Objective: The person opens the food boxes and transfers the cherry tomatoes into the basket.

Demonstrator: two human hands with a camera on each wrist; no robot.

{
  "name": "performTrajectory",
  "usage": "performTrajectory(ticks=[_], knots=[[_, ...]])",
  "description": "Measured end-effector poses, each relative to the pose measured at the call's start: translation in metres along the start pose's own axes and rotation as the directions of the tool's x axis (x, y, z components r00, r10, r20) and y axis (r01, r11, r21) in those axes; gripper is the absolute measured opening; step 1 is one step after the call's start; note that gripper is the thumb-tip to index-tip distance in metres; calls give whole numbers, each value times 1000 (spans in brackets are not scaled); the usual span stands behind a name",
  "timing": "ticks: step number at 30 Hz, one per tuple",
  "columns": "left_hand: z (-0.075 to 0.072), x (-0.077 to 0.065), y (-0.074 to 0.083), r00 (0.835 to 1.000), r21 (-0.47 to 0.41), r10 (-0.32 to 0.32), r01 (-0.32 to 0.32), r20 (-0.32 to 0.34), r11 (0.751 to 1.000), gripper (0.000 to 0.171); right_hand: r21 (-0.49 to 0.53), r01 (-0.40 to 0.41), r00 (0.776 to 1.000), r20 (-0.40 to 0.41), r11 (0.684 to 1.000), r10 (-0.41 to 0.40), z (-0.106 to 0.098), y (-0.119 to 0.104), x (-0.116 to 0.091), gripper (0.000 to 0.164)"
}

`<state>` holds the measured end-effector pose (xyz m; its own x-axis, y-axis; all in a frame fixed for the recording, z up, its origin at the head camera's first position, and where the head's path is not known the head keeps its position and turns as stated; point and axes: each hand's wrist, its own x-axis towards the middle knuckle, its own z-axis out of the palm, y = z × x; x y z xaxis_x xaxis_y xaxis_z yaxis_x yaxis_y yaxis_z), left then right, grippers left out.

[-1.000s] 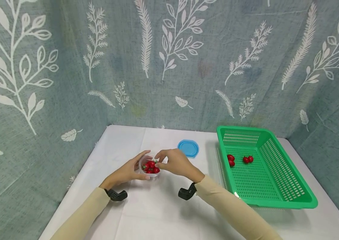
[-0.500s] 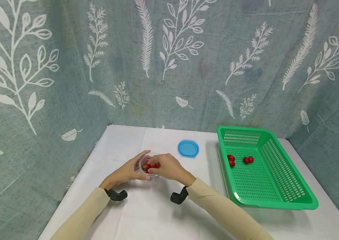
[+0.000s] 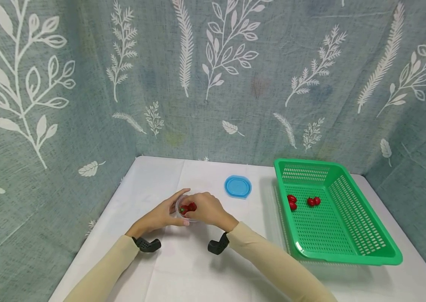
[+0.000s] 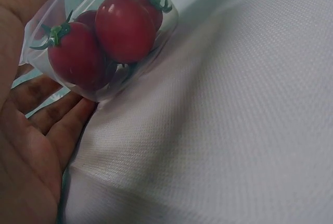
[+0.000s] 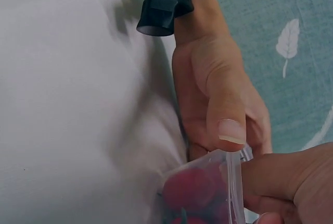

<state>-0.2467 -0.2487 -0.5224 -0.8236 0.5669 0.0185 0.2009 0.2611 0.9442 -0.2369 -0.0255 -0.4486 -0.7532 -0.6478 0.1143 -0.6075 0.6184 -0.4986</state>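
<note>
My left hand [image 3: 160,216] grips a small clear plastic container [image 4: 167,23] from its left side, fingers and thumb round the wall. Several red cherry tomatoes [image 4: 126,28] with green stems lie inside it. The right hand [image 3: 211,212] reaches into the open top from the right, thumb and fingers bent in a pinch on a cherry tomato [image 3: 192,206]. Its fingertips are partly hidden inside the container. The right wrist view shows the container's rim [image 5: 235,182] low in the frame, with tomatoes blurred behind the wall.
A blue lid [image 3: 237,186] lies on the white tablecloth [image 3: 183,264] behind the right hand. At the right stands a green basket [image 3: 371,209] with several cherry tomatoes [image 3: 313,201] in it. Leaf-patterned cloth [image 3: 205,126] hangs behind and at both sides.
My right hand has moved left and down, from above the container's rim into it, and its fingers now reach among the tomatoes. The left hand has kept its hold on the container.
</note>
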Motion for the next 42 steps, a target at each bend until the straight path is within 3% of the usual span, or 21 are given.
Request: performTrajectory(ticks=[17,22,30,42], knots=[[2,-3,2,1000,-27,-4,4,0,1000,108,-96,-39,999,-22,995,37,9,-4,11,5],[2,-3,1,1000,-29,-4,4,2,1000,109,-130,-33,999,-38,991,28,12,-3,12,12],[2,-4,2,1000,-31,-21,21,-6,999,109,-119,-23,999,-47,993,18,15,0,15,3],[2,-4,4,1000,-21,-7,7,-4,1000,108,-114,-4,1000,-5,993,4,12,1,16,8]])
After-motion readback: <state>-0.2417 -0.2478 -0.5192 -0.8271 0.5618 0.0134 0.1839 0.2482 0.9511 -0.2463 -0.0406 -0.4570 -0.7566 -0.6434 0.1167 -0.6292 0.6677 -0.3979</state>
